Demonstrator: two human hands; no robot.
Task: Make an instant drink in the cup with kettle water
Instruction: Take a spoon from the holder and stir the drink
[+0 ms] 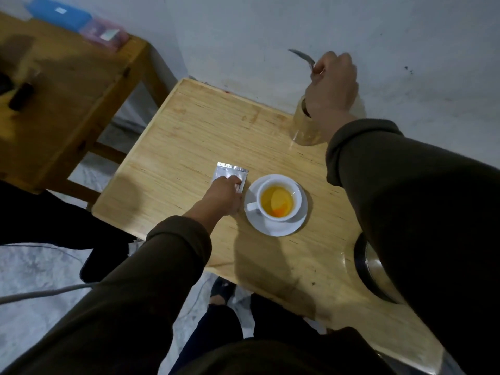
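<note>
A white cup [278, 201] of orange-yellow liquid stands on a white saucer [276, 228] in the middle of the light wooden table [189, 136]. My left hand [221, 196] rests on a silver sachet [230, 170] lying flat just left of the saucer, fingers on its near edge. My right hand [331, 82] is raised at the far right corner, shut on a metal spoon [303, 56] whose bowl points up and left. Right below that hand stands a clear glass jar [304, 128]. The steel kettle [374, 269] sits at the table's right edge, largely hidden by my right sleeve.
A second wooden table [67, 85] stands at the left with a blue box [58, 12] and a pink box [104, 32] on it. A white wall runs behind both tables. A grey cable [40, 293] crosses the floor at the lower left.
</note>
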